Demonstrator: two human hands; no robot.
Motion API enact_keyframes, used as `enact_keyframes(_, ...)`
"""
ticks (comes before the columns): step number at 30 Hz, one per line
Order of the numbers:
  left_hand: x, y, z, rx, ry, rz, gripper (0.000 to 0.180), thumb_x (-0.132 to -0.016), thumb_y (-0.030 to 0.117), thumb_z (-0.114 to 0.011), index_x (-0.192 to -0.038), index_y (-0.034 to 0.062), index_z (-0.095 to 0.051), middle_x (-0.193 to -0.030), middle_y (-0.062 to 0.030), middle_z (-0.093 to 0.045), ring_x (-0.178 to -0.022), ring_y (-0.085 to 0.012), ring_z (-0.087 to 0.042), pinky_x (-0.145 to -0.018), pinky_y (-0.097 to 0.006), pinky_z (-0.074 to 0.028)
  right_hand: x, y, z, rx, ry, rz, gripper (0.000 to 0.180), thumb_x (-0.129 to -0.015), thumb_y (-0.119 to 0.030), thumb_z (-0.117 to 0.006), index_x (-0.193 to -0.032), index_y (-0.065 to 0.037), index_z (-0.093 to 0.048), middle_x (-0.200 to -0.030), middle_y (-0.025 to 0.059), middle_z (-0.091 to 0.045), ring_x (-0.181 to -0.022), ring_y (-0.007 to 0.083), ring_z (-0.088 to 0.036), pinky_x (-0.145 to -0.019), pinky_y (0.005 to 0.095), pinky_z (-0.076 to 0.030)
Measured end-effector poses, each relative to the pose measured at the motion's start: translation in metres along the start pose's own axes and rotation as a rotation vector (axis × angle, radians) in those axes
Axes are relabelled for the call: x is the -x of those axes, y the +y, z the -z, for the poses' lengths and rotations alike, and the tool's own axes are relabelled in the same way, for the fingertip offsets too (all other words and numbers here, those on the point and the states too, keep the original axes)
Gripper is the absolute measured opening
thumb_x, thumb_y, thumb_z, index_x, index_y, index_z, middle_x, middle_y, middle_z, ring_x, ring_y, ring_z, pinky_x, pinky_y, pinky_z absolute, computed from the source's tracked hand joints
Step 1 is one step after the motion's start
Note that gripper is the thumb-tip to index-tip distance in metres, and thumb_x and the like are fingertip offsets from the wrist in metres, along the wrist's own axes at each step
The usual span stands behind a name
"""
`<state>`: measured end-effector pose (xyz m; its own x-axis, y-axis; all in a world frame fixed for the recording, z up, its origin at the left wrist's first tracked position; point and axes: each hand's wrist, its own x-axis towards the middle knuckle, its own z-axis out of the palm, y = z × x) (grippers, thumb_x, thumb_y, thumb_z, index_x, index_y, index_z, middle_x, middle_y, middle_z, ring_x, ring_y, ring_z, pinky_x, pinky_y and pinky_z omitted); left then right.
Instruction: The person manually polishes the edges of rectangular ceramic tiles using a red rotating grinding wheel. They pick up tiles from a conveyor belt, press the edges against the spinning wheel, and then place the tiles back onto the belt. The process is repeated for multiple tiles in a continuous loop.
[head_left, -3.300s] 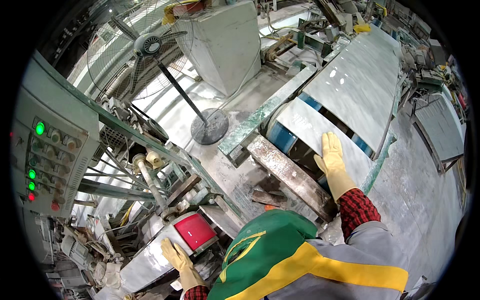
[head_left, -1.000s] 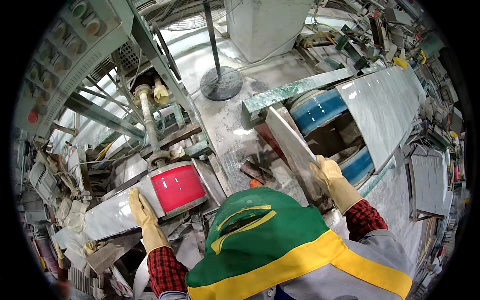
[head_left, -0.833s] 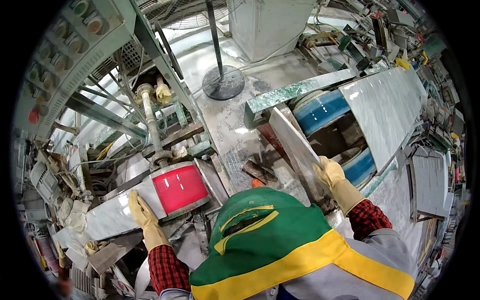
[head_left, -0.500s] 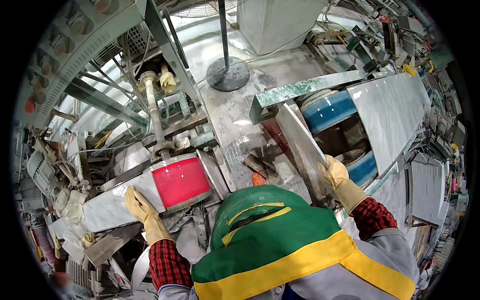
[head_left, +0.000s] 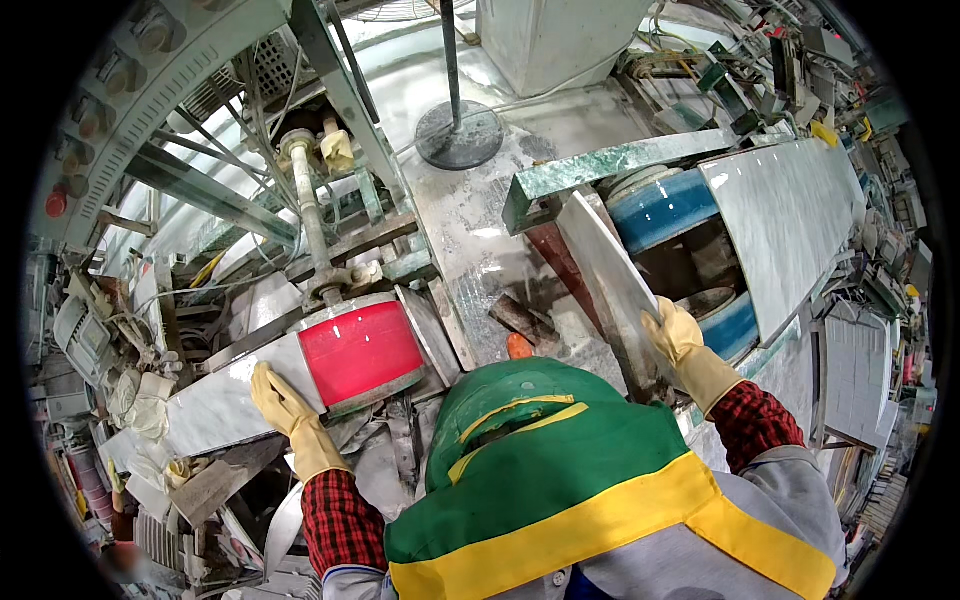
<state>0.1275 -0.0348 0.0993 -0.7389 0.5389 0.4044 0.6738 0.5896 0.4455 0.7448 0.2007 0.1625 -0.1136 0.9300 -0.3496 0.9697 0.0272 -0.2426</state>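
Note:
My left hand [head_left: 288,412], in a cream rubber glove, lies with its fingers stretched out on a pale marble-like slab [head_left: 213,403]. That slab runs up beside a wet red drum or belt [head_left: 362,352], just right of my fingertips. Over on the other side, my right hand [head_left: 684,346], gloved alike, curls its fingers over the near end of an upright white board [head_left: 607,268]. This board stands beside an opening between two blue curved bands [head_left: 664,213]. Where my thumb sits against the board is hard to see.
A broad pale slab [head_left: 788,215] covers the right-hand machine, with a green stone-like bar [head_left: 615,168] across its far end. Ahead, a pole rises from a round dark base [head_left: 459,136] on the wet floor. A shaft [head_left: 308,212] joins the red drum. Scrap pieces crowd both sides.
The whole view has shifted slightly. Both hands keep their places, the left on the pale slab and the right at the upright board's end.

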Motion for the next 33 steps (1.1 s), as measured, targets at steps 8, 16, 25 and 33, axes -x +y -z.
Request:
enact_keyframes(8, 0.0, 0.003, 0.003, -0.013, -0.003, -0.019, 0.033, -0.105, 0.022, -0.049, -0.12, -0.0012, -0.067, -0.129, -0.0215, -0.064, -0.126, -0.0371, -0.055, -0.112, -0.045, -0.039, -0.001, 0.004, -0.007, 0.009, 0.018, 0.032, 0.038, -0.094, -0.037, -0.06, -0.124, -0.014, -0.061, -0.111, 0.021, -0.069, -0.103, 0.0424, -0.065, -0.089, 0.05, -0.052)
enact_keyframes(16, 0.0, 0.007, 0.004, -0.006, 0.004, -0.046, 0.032, -0.104, 0.021, -0.05, -0.121, -0.0011, -0.067, -0.13, -0.0213, -0.064, -0.125, -0.0372, -0.056, -0.111, -0.044, -0.04, 0.0, -0.001, -0.009, -0.02, -0.008, -0.024, 0.04, -0.092, -0.038, -0.061, -0.125, -0.015, -0.063, -0.114, 0.0224, -0.069, -0.105, 0.0428, -0.065, -0.09, 0.0505, -0.053)
enact_keyframes(25, -0.001, 0.004, 0.003, 0.027, 0.009, -0.032, 0.03, -0.104, 0.019, -0.052, -0.119, -0.0014, -0.067, -0.129, -0.0213, -0.065, -0.122, -0.0379, -0.057, -0.108, -0.045, -0.042, 0.003, -0.001, -0.013, -0.012, 0.052, 0.008, 0.038, -0.092, -0.036, -0.06, -0.124, -0.015, -0.064, -0.113, 0.0222, -0.069, -0.105, 0.0431, -0.065, -0.091, 0.0508, -0.053)
enact_keyframes(33, 0.001, 0.001, 0.0, 0.035, 0.032, -0.015, 0.031, -0.104, 0.02, -0.051, -0.119, -0.0018, -0.068, -0.129, -0.0217, -0.065, -0.124, -0.0382, -0.057, -0.108, -0.045, -0.041, 0.004, -0.007, -0.005, -0.031, 0.03, 0.011, 0.037, -0.092, -0.035, -0.059, -0.122, -0.014, -0.065, -0.112, 0.0226, -0.069, -0.106, 0.0426, -0.065, -0.092, 0.0497, -0.052)
